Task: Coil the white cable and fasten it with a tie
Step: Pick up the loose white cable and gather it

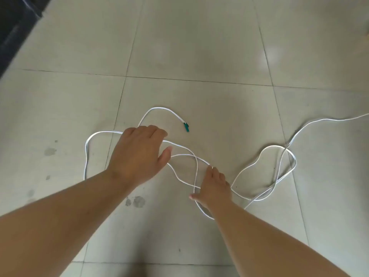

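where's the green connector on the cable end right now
In the head view the green connector lies on the floor near mid-frame, just beyond and right of the left hand, ending the white cable.

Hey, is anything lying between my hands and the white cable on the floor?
Nothing visible does. The left hand is directly over the white cable, and the right hand reaches a strand with its fingertips. Only the cable's own loops cross one another on the tiled floor.
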